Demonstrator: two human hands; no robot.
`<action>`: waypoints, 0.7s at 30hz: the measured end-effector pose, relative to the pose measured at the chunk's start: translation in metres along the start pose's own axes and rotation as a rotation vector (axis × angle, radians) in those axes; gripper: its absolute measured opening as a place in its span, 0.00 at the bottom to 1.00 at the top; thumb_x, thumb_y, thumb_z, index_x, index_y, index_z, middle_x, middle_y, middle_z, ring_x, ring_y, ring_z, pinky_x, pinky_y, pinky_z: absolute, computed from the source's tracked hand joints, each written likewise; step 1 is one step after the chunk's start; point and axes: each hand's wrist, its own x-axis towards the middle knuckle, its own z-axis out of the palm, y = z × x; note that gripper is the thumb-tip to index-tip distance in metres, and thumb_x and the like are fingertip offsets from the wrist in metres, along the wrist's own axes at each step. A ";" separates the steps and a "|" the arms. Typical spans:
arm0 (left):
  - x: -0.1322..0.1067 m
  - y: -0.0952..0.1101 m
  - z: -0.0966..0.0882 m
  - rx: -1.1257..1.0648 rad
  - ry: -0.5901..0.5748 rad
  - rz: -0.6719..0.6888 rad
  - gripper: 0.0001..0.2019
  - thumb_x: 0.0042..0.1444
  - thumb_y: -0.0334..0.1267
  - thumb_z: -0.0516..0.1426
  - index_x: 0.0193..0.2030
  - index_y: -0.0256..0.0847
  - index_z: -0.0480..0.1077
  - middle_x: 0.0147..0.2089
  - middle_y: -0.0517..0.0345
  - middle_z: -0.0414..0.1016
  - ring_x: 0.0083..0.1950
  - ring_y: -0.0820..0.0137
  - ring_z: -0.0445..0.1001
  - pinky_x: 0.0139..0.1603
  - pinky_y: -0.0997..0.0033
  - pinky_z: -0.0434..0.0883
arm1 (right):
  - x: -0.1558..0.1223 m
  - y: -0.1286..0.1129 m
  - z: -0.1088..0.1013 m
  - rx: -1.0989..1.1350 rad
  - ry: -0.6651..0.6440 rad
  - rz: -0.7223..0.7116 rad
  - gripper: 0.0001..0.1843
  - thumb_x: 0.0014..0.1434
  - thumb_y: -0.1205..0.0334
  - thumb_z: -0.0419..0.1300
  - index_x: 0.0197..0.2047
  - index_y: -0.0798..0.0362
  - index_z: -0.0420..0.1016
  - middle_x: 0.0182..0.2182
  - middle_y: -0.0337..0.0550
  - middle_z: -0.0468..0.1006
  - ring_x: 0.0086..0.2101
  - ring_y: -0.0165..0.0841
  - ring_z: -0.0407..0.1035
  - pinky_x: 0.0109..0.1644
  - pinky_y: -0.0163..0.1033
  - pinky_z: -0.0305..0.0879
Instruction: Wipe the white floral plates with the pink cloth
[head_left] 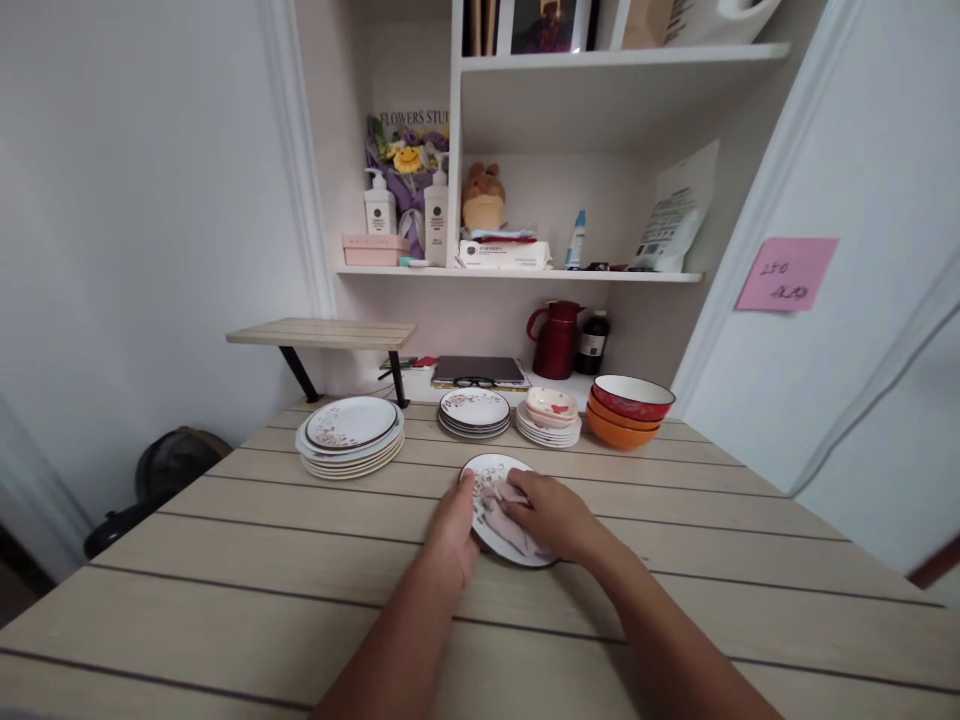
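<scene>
A small white plate [491,468] with a dark rim and a floral print lies on the wooden table [225,560] in front of me. My left hand [454,525] grips its left edge, thumb on the rim. My right hand [551,515] presses a pale pink cloth [501,505] flat against the face of the plate, fingers curled over the cloth. Most of the plate is hidden under the cloth and my hands.
Behind the plate stand a stack of large plates [350,435], a stack of small plates [474,411], saucers with a pink dish [551,413] and stacked red and orange bowls [630,409]. A red jug [556,340] and shelves sit at the back. A low wooden riser [322,335] stands far left.
</scene>
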 end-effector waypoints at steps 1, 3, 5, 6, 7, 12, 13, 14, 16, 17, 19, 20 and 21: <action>0.000 0.000 0.000 -0.002 0.002 0.005 0.18 0.62 0.45 0.50 0.48 0.34 0.71 0.39 0.45 0.80 0.39 0.64 0.79 0.43 0.65 0.74 | -0.002 0.002 -0.001 -0.016 -0.021 -0.002 0.13 0.58 0.53 0.54 0.42 0.51 0.70 0.42 0.48 0.77 0.39 0.38 0.69 0.36 0.37 0.52; 0.001 -0.001 -0.001 -0.009 0.000 0.015 0.16 0.61 0.42 0.52 0.48 0.34 0.71 0.39 0.44 0.80 0.39 0.64 0.79 0.43 0.65 0.74 | -0.005 0.004 -0.004 -0.033 -0.067 -0.029 0.13 0.58 0.53 0.54 0.42 0.51 0.70 0.43 0.48 0.77 0.39 0.39 0.69 0.36 0.37 0.53; 0.001 -0.002 -0.002 -0.013 -0.004 0.021 0.15 0.60 0.41 0.53 0.48 0.33 0.71 0.39 0.43 0.80 0.38 0.64 0.79 0.42 0.65 0.74 | -0.009 0.004 -0.005 -0.036 -0.100 -0.066 0.12 0.58 0.55 0.53 0.42 0.51 0.70 0.43 0.48 0.77 0.40 0.39 0.69 0.37 0.38 0.53; 0.001 -0.002 -0.002 -0.015 -0.004 0.023 0.15 0.60 0.41 0.53 0.48 0.32 0.71 0.39 0.43 0.80 0.38 0.64 0.79 0.42 0.65 0.74 | -0.011 0.003 -0.006 -0.038 -0.104 -0.083 0.11 0.58 0.56 0.53 0.42 0.51 0.70 0.43 0.47 0.77 0.40 0.39 0.69 0.37 0.38 0.53; 0.002 -0.003 -0.002 -0.016 -0.003 0.026 0.15 0.59 0.40 0.53 0.48 0.32 0.71 0.39 0.43 0.80 0.37 0.63 0.79 0.41 0.65 0.74 | -0.012 0.001 -0.006 -0.039 -0.099 -0.098 0.11 0.58 0.57 0.53 0.42 0.51 0.70 0.43 0.47 0.77 0.40 0.39 0.69 0.37 0.38 0.53; 0.007 -0.004 -0.004 -0.032 -0.005 0.041 0.14 0.58 0.39 0.55 0.46 0.32 0.71 0.38 0.45 0.80 0.36 0.64 0.79 0.40 0.66 0.74 | -0.012 -0.011 -0.004 -0.005 -0.028 -0.174 0.11 0.57 0.59 0.53 0.42 0.51 0.71 0.44 0.46 0.77 0.42 0.38 0.69 0.39 0.38 0.54; 0.008 -0.005 -0.004 -0.037 -0.009 0.043 0.14 0.57 0.39 0.55 0.46 0.33 0.71 0.38 0.45 0.80 0.36 0.65 0.79 0.41 0.67 0.74 | -0.011 -0.012 -0.003 0.002 -0.020 -0.181 0.11 0.58 0.59 0.53 0.42 0.51 0.71 0.43 0.46 0.77 0.42 0.38 0.69 0.39 0.37 0.54; 0.009 -0.005 -0.005 -0.042 -0.014 0.044 0.13 0.57 0.39 0.55 0.46 0.33 0.71 0.38 0.45 0.80 0.36 0.65 0.79 0.41 0.67 0.74 | -0.010 -0.013 -0.001 0.007 -0.012 -0.179 0.11 0.58 0.59 0.53 0.42 0.51 0.71 0.43 0.46 0.77 0.41 0.37 0.68 0.39 0.37 0.54; 0.010 -0.006 -0.006 -0.049 -0.023 0.045 0.13 0.57 0.38 0.55 0.46 0.34 0.71 0.38 0.46 0.80 0.36 0.65 0.79 0.41 0.68 0.74 | -0.007 -0.013 0.001 0.014 0.006 -0.153 0.10 0.58 0.58 0.53 0.41 0.50 0.71 0.41 0.45 0.77 0.40 0.36 0.68 0.38 0.37 0.53; 0.011 -0.006 -0.006 -0.051 -0.026 0.042 0.13 0.57 0.39 0.56 0.46 0.34 0.71 0.38 0.46 0.80 0.36 0.65 0.79 0.41 0.67 0.74 | -0.005 -0.013 0.002 0.017 0.013 -0.129 0.10 0.59 0.57 0.53 0.41 0.50 0.71 0.41 0.44 0.77 0.39 0.36 0.68 0.37 0.37 0.52; 0.010 -0.006 -0.007 -0.052 -0.029 0.033 0.14 0.57 0.39 0.55 0.47 0.35 0.71 0.38 0.46 0.80 0.36 0.65 0.79 0.40 0.66 0.74 | -0.002 -0.012 0.004 0.020 0.021 -0.076 0.11 0.59 0.55 0.53 0.41 0.50 0.70 0.41 0.45 0.78 0.38 0.36 0.68 0.35 0.37 0.51; 0.010 -0.005 -0.006 -0.051 -0.027 0.029 0.14 0.57 0.39 0.55 0.47 0.34 0.71 0.38 0.46 0.80 0.35 0.65 0.79 0.40 0.65 0.74 | -0.001 -0.011 0.004 0.020 0.020 -0.055 0.11 0.59 0.54 0.53 0.41 0.50 0.70 0.41 0.45 0.78 0.38 0.36 0.68 0.34 0.36 0.51; 0.010 -0.005 -0.006 -0.049 -0.024 0.025 0.14 0.57 0.39 0.55 0.47 0.34 0.71 0.38 0.46 0.80 0.35 0.64 0.79 0.40 0.65 0.75 | -0.001 -0.010 0.004 0.018 0.016 -0.038 0.12 0.59 0.54 0.53 0.42 0.50 0.70 0.41 0.45 0.78 0.37 0.36 0.69 0.34 0.36 0.51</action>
